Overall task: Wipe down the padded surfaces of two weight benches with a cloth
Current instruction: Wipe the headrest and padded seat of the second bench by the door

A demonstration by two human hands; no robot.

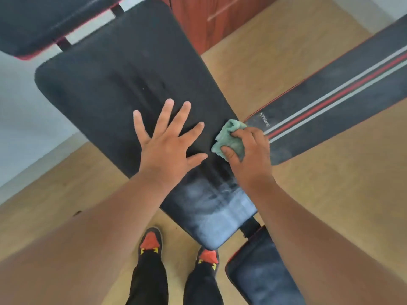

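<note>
mostly dusty black bench pad [114,84], wood floor [264,62]; left hand [167,142] flat, right hand [248,150] clutching cloth [229,137].

The left hand [167,142] lies flat on the near bench pad [105,84]. The right hand [248,150], to its right, holds the cloth [229,137] on the pad's right edge. The second bench [330,102] lies further right.

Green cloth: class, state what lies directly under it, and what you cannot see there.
The green cloth, gripped by the right hand, lies on the black bench pad near its right edge. The pad beneath it is covered, so whether that patch is dusty or clean cannot be seen.
</note>
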